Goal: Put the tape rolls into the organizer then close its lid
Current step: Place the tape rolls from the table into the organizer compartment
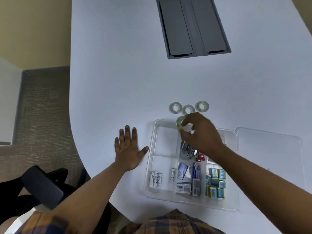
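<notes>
We note a white table with a grey hatch set in at the far end; carpet lies left. Left hand lies flat and released, fingers spread, just left of the organizer. Right hand pinches a tape roll over the organizer's far edge. Three rolls lie just beyond that edge. The lid lies open to the right. The table's far half is bare
</notes>
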A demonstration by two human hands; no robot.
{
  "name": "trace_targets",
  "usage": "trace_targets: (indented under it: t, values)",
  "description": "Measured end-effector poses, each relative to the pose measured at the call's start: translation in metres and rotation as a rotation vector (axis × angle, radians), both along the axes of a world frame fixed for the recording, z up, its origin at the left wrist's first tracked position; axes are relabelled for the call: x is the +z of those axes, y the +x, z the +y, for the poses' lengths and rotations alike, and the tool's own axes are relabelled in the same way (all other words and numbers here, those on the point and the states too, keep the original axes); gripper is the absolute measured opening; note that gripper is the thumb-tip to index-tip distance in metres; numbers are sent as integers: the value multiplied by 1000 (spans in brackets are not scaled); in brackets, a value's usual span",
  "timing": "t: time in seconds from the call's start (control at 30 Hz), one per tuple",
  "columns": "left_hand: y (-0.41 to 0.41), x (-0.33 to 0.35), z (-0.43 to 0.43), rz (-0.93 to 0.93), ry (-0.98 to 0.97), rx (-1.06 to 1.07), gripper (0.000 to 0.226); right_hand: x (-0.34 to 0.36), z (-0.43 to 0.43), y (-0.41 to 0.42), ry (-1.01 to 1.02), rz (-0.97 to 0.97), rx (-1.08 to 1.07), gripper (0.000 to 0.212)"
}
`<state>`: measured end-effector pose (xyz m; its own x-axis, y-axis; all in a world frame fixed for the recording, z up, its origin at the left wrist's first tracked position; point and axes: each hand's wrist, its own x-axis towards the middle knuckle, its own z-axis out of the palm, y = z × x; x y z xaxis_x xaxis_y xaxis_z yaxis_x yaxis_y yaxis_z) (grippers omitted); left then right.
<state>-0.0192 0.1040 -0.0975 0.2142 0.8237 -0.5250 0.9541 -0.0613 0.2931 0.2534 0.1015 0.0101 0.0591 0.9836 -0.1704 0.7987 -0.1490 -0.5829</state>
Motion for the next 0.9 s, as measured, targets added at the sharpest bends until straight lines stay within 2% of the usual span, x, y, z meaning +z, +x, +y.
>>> trace_targets:
  t: [0.17,0.27,0.43,0.7,0.9]
  values:
    - [2,3,0,9,16,-1,90,-9,-18,-30,-46,-136,244,20]
    - [3,5,-1,7,22,0,89,-20,-22,-44,-113,-285,339,22]
    - [3,6,-2,13,33,1,88,-26,-15,-54,-240,-497,452,9]
    - [4,5,-2,26,43,2,88,-28,-6,-61,-275,-620,527,14]
    - [1,1,-2,9,37,-3,89,-28,-5,-59,-289,-627,584,15]
